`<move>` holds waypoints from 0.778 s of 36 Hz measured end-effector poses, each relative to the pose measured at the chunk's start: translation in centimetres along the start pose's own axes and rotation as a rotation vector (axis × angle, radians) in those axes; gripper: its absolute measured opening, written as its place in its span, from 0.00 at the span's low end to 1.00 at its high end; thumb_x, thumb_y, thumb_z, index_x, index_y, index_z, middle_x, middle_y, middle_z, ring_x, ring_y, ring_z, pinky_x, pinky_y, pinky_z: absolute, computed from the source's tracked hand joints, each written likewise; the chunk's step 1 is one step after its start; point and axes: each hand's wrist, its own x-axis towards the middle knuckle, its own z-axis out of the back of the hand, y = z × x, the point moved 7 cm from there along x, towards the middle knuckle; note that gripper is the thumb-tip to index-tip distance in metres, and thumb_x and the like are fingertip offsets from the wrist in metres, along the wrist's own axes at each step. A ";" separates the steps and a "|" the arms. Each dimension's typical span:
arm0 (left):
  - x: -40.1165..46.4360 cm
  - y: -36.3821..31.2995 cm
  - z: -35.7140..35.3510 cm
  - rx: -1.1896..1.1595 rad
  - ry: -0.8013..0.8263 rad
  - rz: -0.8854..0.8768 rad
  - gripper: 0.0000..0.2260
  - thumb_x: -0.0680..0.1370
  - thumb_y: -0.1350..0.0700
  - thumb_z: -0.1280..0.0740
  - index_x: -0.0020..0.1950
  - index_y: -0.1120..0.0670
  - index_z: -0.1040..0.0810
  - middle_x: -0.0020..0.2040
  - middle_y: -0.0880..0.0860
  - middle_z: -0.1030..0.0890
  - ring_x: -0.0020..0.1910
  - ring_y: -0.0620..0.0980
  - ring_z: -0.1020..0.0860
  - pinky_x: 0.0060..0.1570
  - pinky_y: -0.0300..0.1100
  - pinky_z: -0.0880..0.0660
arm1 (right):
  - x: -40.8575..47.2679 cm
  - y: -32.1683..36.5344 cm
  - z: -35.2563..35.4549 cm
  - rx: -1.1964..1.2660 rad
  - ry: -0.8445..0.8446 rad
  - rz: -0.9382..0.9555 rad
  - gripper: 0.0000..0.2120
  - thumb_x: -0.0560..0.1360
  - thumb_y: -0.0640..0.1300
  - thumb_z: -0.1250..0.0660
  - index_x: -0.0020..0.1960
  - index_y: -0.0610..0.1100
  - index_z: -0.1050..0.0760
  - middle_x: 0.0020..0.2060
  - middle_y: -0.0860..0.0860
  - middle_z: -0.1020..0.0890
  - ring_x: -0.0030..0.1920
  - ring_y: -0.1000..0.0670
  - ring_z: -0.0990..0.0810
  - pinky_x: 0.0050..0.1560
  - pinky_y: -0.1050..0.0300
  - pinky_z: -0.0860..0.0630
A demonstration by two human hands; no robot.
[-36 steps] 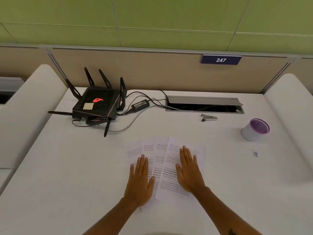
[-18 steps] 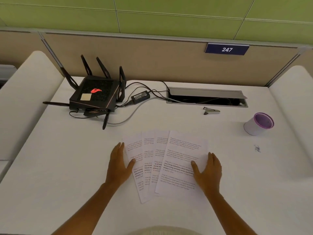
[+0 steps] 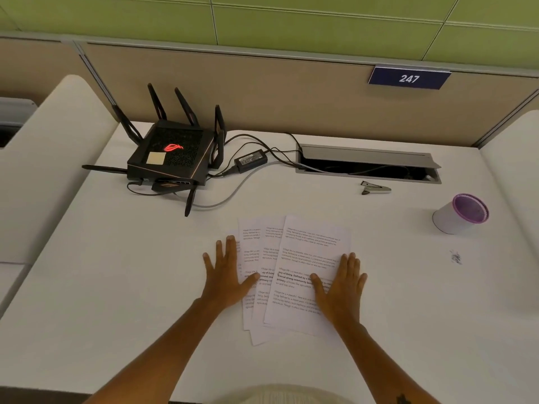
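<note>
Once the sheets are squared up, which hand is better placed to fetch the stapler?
Right, probably. The stapler lies beyond the sheets on the right side, nearer the right hand; the left hand would have to cross over the paper.

Both hands flat: left hand (image 3: 226,277), right hand (image 3: 342,285) flanking fanned printed sheets (image 3: 294,275) on white desk (image 3: 116,287).

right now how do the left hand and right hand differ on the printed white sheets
The left hand covers the left edge of the fanned printed white sheets; the right hand covers the right edge of the top sheet. The left hand reaches farther forward than the right hand. Both lie flat, fingers straight.
</note>
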 end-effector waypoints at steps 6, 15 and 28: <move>0.0 -0.2 0.0 -0.015 0.007 0.019 0.54 0.78 0.28 0.36 0.85 0.52 0.68 0.88 0.53 0.63 0.87 0.59 0.63 0.81 0.66 0.68 | 0.5 1.9 -0.8 0.006 0.043 0.061 0.49 0.80 0.67 0.39 0.85 0.39 0.58 0.86 0.43 0.56 0.85 0.43 0.60 0.84 0.38 0.62; -0.3 -0.7 -0.1 -0.017 0.015 0.017 0.53 0.78 0.29 0.36 0.85 0.50 0.69 0.88 0.52 0.62 0.87 0.58 0.62 0.81 0.66 0.68 | 0.7 4.3 -1.8 0.105 0.075 0.123 0.47 0.81 0.61 0.35 0.85 0.39 0.58 0.86 0.44 0.55 0.86 0.45 0.60 0.85 0.43 0.62; -0.9 -2.3 -0.7 -0.080 0.027 -0.006 0.53 0.78 0.30 0.34 0.86 0.50 0.66 0.87 0.50 0.65 0.87 0.56 0.61 0.81 0.65 0.68 | -0.6 6.5 -3.3 0.182 0.113 0.174 0.47 0.81 0.57 0.33 0.85 0.39 0.58 0.86 0.44 0.56 0.85 0.44 0.60 0.83 0.47 0.66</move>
